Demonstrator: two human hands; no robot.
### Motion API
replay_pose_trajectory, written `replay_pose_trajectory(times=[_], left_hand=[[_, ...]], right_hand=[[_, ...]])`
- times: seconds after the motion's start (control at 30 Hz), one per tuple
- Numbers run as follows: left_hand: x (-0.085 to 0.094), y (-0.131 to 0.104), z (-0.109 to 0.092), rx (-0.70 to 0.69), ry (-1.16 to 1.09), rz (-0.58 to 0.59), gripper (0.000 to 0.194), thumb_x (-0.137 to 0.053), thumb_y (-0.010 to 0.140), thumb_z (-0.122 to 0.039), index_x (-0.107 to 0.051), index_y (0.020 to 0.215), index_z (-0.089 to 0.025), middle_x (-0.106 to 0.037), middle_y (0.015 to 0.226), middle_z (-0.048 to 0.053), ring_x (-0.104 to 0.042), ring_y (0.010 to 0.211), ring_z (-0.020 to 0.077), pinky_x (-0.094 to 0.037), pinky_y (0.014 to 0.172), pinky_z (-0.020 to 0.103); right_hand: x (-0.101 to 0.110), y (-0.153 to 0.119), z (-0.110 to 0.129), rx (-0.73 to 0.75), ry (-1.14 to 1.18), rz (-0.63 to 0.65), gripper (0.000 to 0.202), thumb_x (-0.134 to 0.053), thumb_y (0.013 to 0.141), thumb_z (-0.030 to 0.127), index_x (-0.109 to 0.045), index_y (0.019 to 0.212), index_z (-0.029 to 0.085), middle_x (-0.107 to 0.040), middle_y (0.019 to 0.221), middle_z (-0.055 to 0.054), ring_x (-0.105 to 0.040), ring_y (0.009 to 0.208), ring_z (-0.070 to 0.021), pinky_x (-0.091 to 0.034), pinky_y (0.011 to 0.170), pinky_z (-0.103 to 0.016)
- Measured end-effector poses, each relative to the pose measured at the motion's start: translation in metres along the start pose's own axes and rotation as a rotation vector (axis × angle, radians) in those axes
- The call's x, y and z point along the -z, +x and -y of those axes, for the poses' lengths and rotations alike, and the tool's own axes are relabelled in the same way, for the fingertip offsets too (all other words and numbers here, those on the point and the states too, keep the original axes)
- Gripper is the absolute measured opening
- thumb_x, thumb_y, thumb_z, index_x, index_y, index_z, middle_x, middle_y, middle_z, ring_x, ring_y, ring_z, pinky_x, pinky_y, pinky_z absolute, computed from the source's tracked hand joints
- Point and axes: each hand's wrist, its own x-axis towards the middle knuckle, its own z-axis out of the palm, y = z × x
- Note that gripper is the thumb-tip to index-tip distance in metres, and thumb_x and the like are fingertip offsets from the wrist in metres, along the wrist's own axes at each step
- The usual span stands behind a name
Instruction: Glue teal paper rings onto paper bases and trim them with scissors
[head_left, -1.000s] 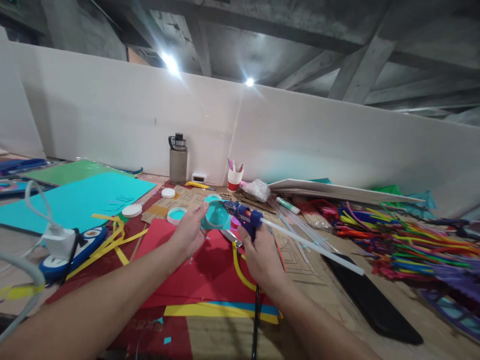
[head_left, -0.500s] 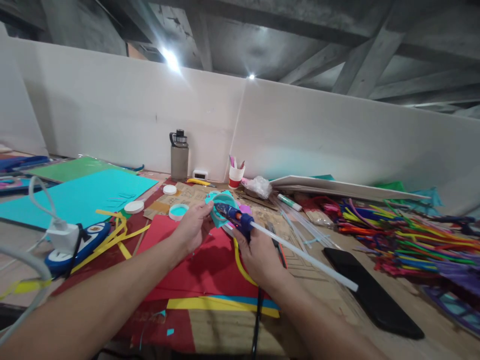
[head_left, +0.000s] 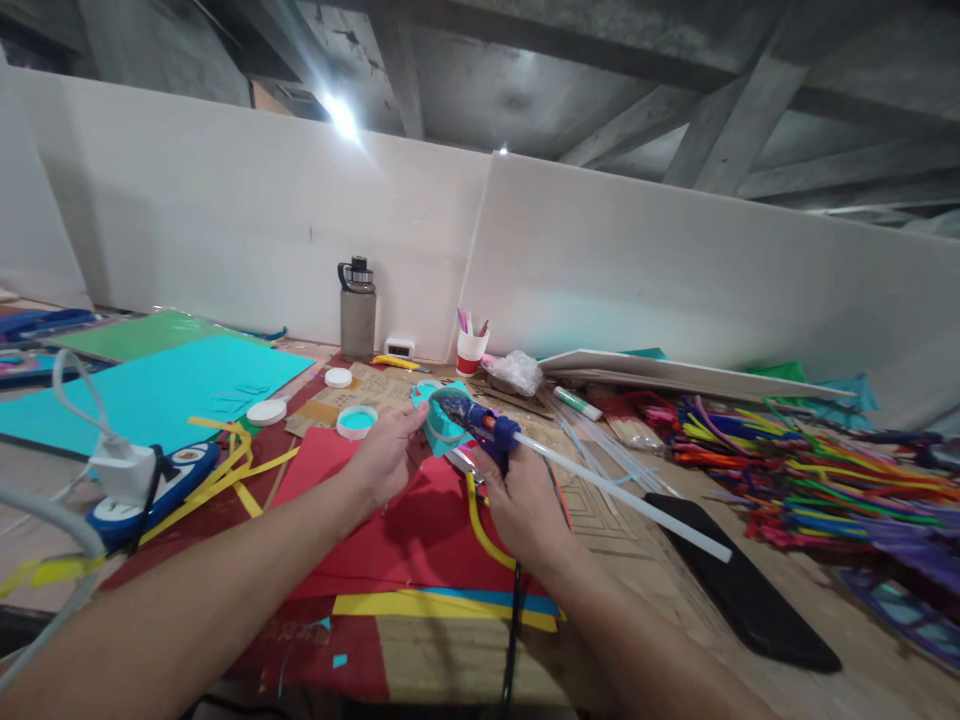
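Over past second, cyan ring [head_left: 441, 442] turned, shifted toward glue gun [head_left: 491, 430]; nozzle now reaches over opening. Left grip [head_left: 390, 457] pinches ring above red sheet's [head_left: 442, 545] far edge; right grip [head_left: 525, 497] wraps gun.

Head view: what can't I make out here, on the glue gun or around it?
Head view:
Trigger of the glue gun: hidden by the right hand.
Whether its tip touches the turquoise piece: too blurred.
End of the black cord: cut off by the bottom edge.
Display of the white device: too small to read.
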Motion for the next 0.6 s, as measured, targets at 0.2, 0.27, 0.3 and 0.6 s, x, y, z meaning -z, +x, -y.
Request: replay_pose_trajectory(times=[0.2, 0.27, 0.3, 0.6], left_hand=[[-0.0002, 0.0000, 0.0002, -0.009, 0.007, 0.005, 0.014, -0.059, 0.082, -0.021, -0.068, 0.085, -0.011, -0.071, 0.075, 0.005, -0.065, 0.064, 0.0110, -0.054, 0.070, 0.023], [-0.0001, 0.0000, 0.0002, -0.019, 0.005, 0.012, 0.014, -0.059, 0.082, -0.020, -0.068, 0.084, -0.011, -0.071, 0.076, 0.005, -0.065, 0.064, 0.0107, -0.054, 0.069, 0.022], [-0.0002, -0.0001, 0.0001, -0.018, 0.004, 0.017, 0.013, -0.059, 0.081, -0.020, -0.068, 0.083, -0.011, -0.071, 0.076, 0.006, -0.065, 0.064, 0.0107, -0.054, 0.068, 0.022], [-0.0031, -0.0030, -0.0007, 0.000, 0.005, 0.017, 0.013, -0.060, 0.080, -0.021, -0.067, 0.082, -0.010, -0.071, 0.078, 0.006, -0.065, 0.063, 0.0114, -0.055, 0.066, 0.023]], right_hand=[[-0.0014, 0.0011, -0.0021, -0.002, -0.006, -0.008, 0.039, -0.042, 0.089, 0.036, -0.056, 0.118, 0.014, -0.066, 0.104, -0.015, -0.060, 0.096, -0.0312, -0.047, 0.082, -0.044], [-0.0018, 0.0014, -0.0020, 0.001, -0.003, -0.017, 0.037, -0.043, 0.089, 0.035, -0.057, 0.116, 0.014, -0.066, 0.104, -0.014, -0.060, 0.096, -0.0307, -0.047, 0.081, -0.043], [-0.0018, 0.0014, -0.0018, 0.006, 0.001, -0.027, 0.036, -0.043, 0.089, 0.035, -0.057, 0.115, 0.014, -0.066, 0.104, -0.014, -0.060, 0.096, -0.0303, -0.047, 0.081, -0.043], [-0.0006, 0.0008, -0.0005, -0.005, -0.004, -0.031, 0.035, -0.042, 0.090, 0.035, -0.056, 0.114, 0.015, -0.066, 0.103, -0.013, -0.061, 0.095, -0.0293, -0.047, 0.080, -0.041]])
